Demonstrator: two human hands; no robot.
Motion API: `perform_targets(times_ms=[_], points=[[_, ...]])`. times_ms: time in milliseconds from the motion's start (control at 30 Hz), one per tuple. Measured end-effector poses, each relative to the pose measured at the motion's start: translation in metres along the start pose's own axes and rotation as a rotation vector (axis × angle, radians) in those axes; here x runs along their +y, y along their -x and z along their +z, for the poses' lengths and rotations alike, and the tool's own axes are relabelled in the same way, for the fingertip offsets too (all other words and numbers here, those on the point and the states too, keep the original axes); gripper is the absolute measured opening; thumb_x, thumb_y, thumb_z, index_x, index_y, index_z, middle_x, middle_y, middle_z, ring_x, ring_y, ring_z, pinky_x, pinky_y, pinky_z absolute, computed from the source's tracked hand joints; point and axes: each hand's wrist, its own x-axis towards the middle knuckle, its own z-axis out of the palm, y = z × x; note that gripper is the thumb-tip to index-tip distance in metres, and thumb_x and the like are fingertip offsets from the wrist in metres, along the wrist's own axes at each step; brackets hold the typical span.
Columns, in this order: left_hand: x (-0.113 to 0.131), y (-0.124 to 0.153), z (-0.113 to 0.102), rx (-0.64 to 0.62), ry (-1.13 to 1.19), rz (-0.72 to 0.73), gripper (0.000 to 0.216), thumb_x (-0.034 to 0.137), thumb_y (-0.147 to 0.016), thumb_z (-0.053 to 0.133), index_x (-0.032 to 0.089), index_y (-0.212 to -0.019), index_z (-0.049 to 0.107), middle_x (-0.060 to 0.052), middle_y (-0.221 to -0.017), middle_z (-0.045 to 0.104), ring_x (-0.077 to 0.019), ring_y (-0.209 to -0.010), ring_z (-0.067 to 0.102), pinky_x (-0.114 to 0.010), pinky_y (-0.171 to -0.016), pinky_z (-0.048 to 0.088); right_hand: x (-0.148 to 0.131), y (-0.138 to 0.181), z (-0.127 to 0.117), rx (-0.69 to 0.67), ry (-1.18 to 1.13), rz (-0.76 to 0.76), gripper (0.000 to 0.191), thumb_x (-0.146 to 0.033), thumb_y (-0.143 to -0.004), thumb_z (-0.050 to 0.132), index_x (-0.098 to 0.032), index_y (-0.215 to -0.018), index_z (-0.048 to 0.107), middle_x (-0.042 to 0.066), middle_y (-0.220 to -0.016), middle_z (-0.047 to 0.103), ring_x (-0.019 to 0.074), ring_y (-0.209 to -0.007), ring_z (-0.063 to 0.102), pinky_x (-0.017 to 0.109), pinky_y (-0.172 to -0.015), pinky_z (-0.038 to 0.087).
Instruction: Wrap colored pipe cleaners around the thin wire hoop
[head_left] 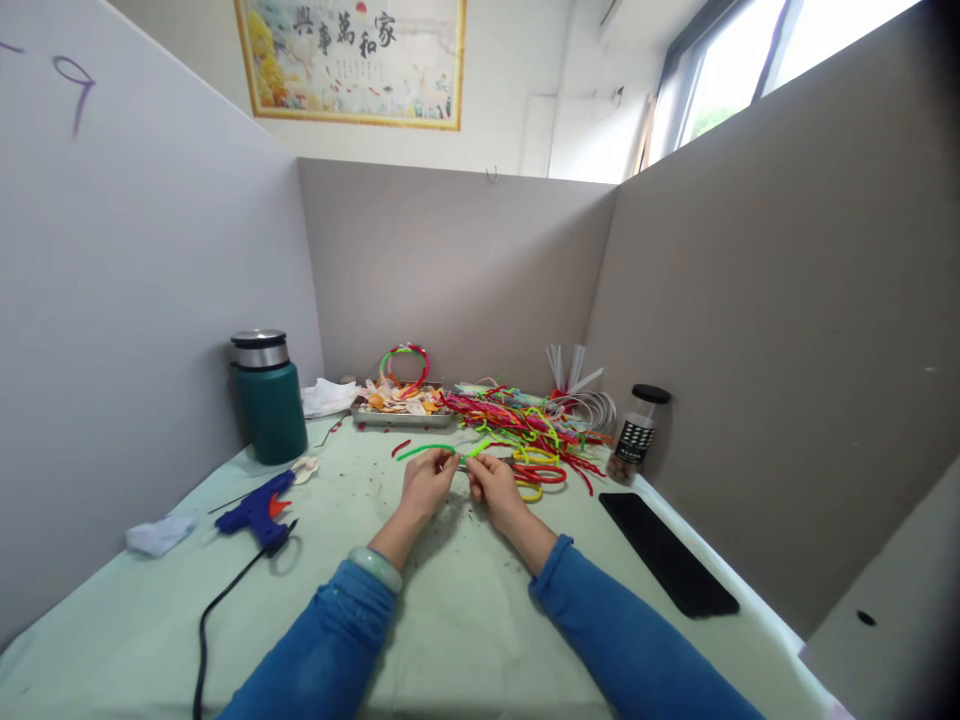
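Observation:
My left hand (pixel 426 482) and my right hand (pixel 491 480) meet over the middle of the pale green table (pixel 465 620), fingers pinched. Between them they hold a green pipe cleaner (pixel 424 451) that sticks out to the left of my left hand, with a short yellow-green end (pixel 478 447) above my right hand. Just beyond my right hand lies a tangled pile of red, yellow and green pipe cleaners (pixel 525 425). Both sleeves are blue, and a pale bangle (pixel 377 568) sits on my left wrist.
A blue glue gun (pixel 259 510) with a black cord lies at the left. A dark green flask (pixel 266 397) stands by the left partition. A metal tray of scraps (pixel 401 405) sits at the back, a black-lidded jar (pixel 636 435) and a black phone (pixel 667 552) at the right.

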Motion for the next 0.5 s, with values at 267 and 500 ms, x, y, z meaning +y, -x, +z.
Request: perform_targets(times_ms=[267,500], points=[[-0.0046,-0.0023,0.0049,0.08,0.061,-0.016,0.022,0.036,-0.075,0.053,0.016,-0.073,0.063,0.002,-0.063,0.059,-0.008,-0.052,0.045,-0.019,-0.052,0.034,0.0017,0.0002,-0.0014,-0.035,-0.022,0.027,0.031,-0.042,-0.067,0.066,-0.017,-0.061,0.049,-0.007,-0.05,0.046,0.0033,-0.035,0.035,0.017,-0.035,0.025],[-0.002,0.0019,0.0028,0.104,0.075,0.223,0.017,0.024,-0.079,0.055,0.018,-0.087,0.069,-0.003,-0.082,0.064,-0.0082,-0.062,0.053,-0.019,-0.058,0.04,0.0028,-0.0027,-0.0039,-0.005,-0.115,0.067,0.031,-0.04,-0.066,0.067,-0.017,-0.06,0.047,-0.007,-0.049,0.045,0.0033,-0.033,0.035,0.017,-0.035,0.025]])
